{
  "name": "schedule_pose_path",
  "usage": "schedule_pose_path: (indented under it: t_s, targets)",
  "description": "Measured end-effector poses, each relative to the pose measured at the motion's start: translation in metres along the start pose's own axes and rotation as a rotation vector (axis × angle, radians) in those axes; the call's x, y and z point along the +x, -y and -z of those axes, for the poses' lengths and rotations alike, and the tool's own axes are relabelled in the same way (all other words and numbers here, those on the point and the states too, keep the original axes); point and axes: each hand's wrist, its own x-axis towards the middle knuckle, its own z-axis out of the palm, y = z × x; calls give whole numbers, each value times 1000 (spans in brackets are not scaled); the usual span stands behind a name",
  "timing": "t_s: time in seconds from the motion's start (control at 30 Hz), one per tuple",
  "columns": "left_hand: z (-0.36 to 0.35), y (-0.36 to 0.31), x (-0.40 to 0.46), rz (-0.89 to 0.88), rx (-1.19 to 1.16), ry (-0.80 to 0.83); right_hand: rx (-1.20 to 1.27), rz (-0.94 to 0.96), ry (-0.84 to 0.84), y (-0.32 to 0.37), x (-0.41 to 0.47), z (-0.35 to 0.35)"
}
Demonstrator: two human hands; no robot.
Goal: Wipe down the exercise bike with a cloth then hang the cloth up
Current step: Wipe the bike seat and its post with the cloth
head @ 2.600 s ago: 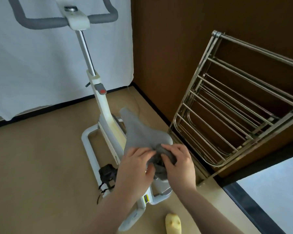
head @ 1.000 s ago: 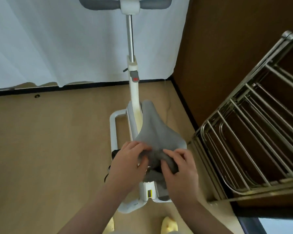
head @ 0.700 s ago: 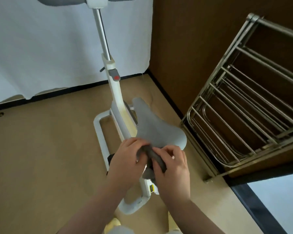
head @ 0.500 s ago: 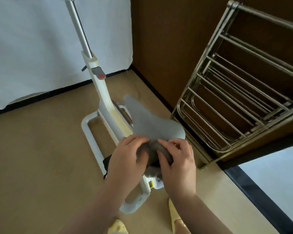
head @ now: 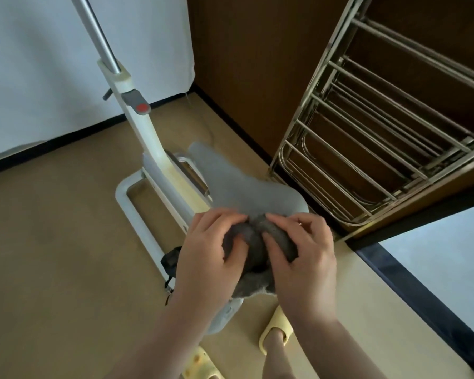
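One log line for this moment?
hands: left and right grip cloth | place: saddle rear | rack: bare

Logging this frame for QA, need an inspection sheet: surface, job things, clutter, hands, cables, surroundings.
Surface: tan floor; bike stands on it.
Job things: dark grey cloth bunched at the rear edge of the grey saddle; metal drying rack stands to the right, nothing hanging on it.
Clutter: nothing seen.
Hands: left hand and right hand both grip the cloth, thumbs pressed into it.
Cables: thin cord on the floor near the corner; black pedal strap beside the frame.
Surroundings: white curtain, brown wall, yellow slippers on the person's feet.
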Motion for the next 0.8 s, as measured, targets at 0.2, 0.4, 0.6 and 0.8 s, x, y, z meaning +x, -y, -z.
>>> schedule_pose_path:
  t_s: [0.2,0.4,0.6,0.8]
  targets:
    - [4,7,-6,45,-5,45,1,9,39,-7,-5,2]
    - [4,8,-13,22,-33,41,-25,46,33,-2,-20,-4]
    - [4,11,-22,31,-47,42,-19,-7,-27,0,-19,-2]
    - [6,9,-18,61,-46,54,-57,-75,-25,-10,1,8]
